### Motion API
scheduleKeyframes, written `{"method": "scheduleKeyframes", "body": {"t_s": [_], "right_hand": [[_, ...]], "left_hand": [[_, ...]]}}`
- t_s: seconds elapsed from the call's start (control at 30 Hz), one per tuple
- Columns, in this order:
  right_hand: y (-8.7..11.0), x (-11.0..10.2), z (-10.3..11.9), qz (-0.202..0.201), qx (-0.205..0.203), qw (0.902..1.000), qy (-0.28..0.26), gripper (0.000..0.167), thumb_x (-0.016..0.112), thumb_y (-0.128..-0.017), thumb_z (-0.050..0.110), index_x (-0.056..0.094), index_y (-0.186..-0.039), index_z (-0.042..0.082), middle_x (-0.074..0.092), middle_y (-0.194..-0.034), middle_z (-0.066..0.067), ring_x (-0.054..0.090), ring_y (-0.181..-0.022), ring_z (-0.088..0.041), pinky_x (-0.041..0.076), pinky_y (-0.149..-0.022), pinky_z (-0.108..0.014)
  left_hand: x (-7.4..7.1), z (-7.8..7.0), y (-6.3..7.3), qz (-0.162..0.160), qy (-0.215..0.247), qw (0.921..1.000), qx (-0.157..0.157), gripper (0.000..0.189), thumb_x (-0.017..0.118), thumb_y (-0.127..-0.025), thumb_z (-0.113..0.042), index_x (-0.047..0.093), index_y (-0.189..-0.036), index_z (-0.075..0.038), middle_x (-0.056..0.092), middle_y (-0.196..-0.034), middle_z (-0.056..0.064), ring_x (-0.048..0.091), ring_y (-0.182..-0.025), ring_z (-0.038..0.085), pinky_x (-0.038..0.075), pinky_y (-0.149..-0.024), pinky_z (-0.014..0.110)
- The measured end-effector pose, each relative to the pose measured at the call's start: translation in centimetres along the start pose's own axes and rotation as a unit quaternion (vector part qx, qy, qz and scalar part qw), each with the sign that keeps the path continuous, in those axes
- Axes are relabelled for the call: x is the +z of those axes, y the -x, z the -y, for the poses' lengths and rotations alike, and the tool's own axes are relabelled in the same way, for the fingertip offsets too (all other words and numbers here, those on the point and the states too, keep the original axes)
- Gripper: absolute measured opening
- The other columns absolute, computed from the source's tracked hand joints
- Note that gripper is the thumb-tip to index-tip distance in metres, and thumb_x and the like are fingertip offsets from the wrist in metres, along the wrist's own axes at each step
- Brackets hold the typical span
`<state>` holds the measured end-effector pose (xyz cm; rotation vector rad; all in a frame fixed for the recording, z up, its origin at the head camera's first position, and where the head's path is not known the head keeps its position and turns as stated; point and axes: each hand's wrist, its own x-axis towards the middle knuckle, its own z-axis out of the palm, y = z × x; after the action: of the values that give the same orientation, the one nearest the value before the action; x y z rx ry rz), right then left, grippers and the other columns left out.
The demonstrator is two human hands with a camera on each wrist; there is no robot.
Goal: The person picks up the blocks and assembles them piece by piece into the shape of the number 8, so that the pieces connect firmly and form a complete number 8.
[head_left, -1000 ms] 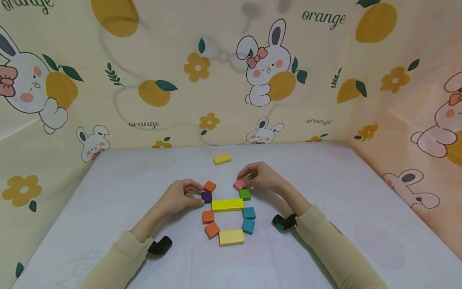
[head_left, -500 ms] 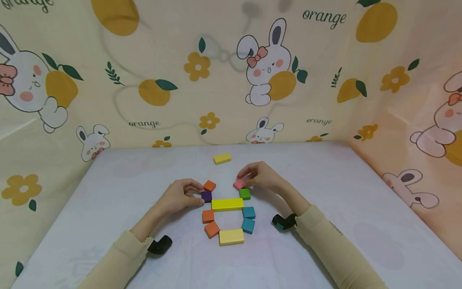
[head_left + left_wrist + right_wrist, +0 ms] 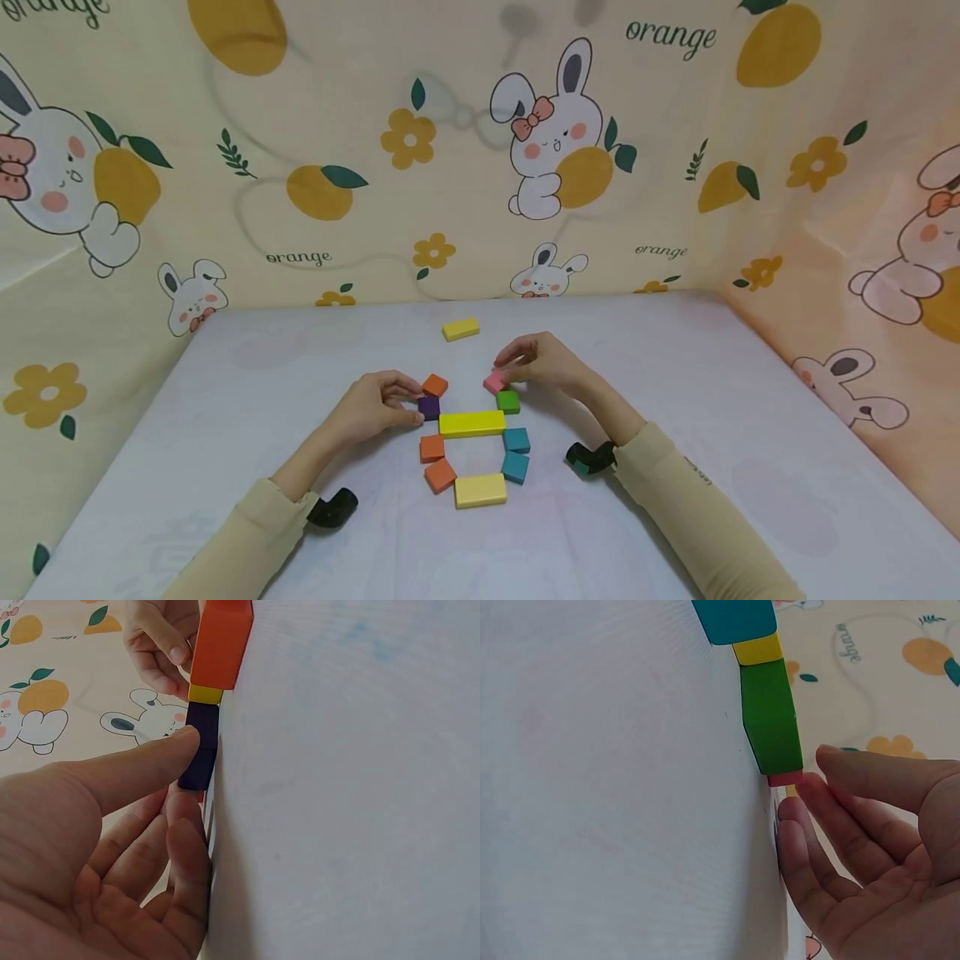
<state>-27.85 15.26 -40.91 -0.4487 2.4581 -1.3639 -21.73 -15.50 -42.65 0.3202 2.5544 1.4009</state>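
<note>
In the head view my left hand (image 3: 375, 408) has its thumb and fingers about a purple block (image 3: 429, 408) at the left of a block outline. The left wrist view shows the thumb pressed on that purple block (image 3: 200, 746), the fingers at its far end. An orange block (image 3: 435, 385) lies just beyond the purple one. My right hand (image 3: 543, 362) holds a pink block (image 3: 495, 382) between thumb and fingers, right behind a green block (image 3: 508, 402). From the right wrist, the green block (image 3: 772, 716) hides most of the pink one (image 3: 786, 779).
A long yellow block (image 3: 472, 424) spans the outline's middle. Below it stand two orange blocks (image 3: 440, 476), two teal blocks (image 3: 516, 467) and a pale yellow block (image 3: 481, 491). Another yellow block (image 3: 461, 329) lies alone farther back, before the printed backdrop (image 3: 465, 200).
</note>
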Motion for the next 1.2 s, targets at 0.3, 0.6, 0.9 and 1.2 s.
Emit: {"method": "scheduleKeyframes", "body": {"t_s": [0.3,0.6,0.9,1.2], "right_hand": [[0.1,-0.3,0.0,-0.015,0.022,0.9994,-0.023,0.023,0.073,-0.088,0.008,0.071,-0.111,0.004,0.070,-0.103,-0.006,0.062,-0.091,-0.027,0.053,-0.080,-0.032],[0.5,-1.4,0.5,-0.044,0.002,0.9989,0.013,0.019,0.073,-0.089,0.010,0.072,-0.108,0.007,0.070,-0.106,-0.008,0.063,-0.091,-0.026,0.052,-0.081,-0.034],[-1.7,-3.2,2.0,-0.059,-0.115,0.9882,0.081,0.026,0.079,-0.085,0.009,0.072,-0.110,0.003,0.070,-0.108,-0.011,0.065,-0.094,-0.020,0.053,-0.079,-0.034],[-7.0,-3.6,1.7,-0.034,-0.118,0.9885,0.088,0.034,0.081,-0.084,0.016,0.073,-0.117,0.015,0.069,-0.116,-0.006,0.060,-0.109,-0.028,0.049,-0.088,-0.039]], "left_hand": [[0.1,-0.1,0.0,0.000,-0.007,1.0000,0.002,0.037,0.086,-0.077,-0.019,0.069,-0.110,-0.013,0.069,-0.108,0.000,0.062,-0.083,0.018,0.050,-0.085,0.039],[0.1,0.1,0.0,0.000,-0.012,0.9999,0.002,0.037,0.086,-0.078,-0.019,0.069,-0.110,-0.014,0.069,-0.109,0.000,0.062,-0.080,0.019,0.050,-0.083,0.039],[0.0,0.3,-0.5,0.004,-0.009,0.9998,0.016,0.039,0.086,-0.078,-0.020,0.068,-0.111,-0.013,0.069,-0.109,0.000,0.063,-0.083,0.017,0.051,-0.083,0.037],[-0.1,0.3,-0.4,0.004,-0.005,1.0000,0.004,0.039,0.086,-0.077,-0.019,0.068,-0.111,-0.013,0.069,-0.109,0.000,0.063,-0.081,0.017,0.052,-0.082,0.037]]}}
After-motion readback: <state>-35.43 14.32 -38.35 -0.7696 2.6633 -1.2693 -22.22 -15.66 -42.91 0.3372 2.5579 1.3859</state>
